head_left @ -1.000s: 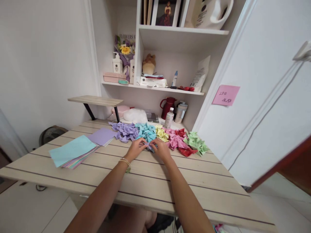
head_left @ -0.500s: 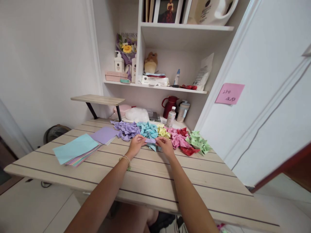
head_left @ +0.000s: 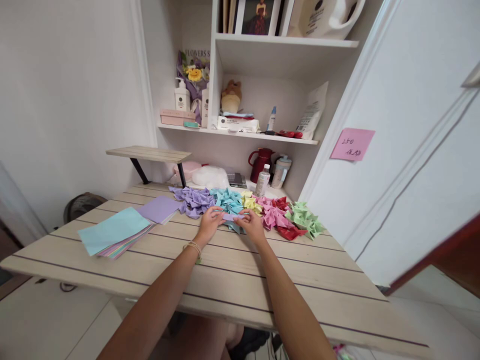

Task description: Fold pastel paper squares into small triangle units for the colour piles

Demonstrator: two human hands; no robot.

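A narrow folded strip of purple paper (head_left: 233,217) is stretched between both hands, just in front of the folded-paper piles. My left hand (head_left: 210,223) pinches its left end. The right end is in the fingers of my right hand (head_left: 251,223). Right behind the strip lies a pile of blue folded paper pieces (head_left: 227,199), partly covered by the fingers. Purple folded pieces (head_left: 197,201) are heaped to its left. Yellow pieces (head_left: 250,201), pink pieces (head_left: 275,216), red pieces (head_left: 290,233) and green pieces (head_left: 305,220) spread to the right.
Left on the slatted table (head_left: 225,280) are a stack of coloured sheets topped with light blue (head_left: 112,230) and purple sheets (head_left: 160,208). A small raised shelf (head_left: 150,153) stands behind them. A bottle (head_left: 263,181), a red jug (head_left: 260,164) and a tumbler (head_left: 281,171) stand at the back.
The fingers of both hands have shifted slightly on the purple strip, and more of it shows between them. The piles and sheets lie as before; the view has moved a little.
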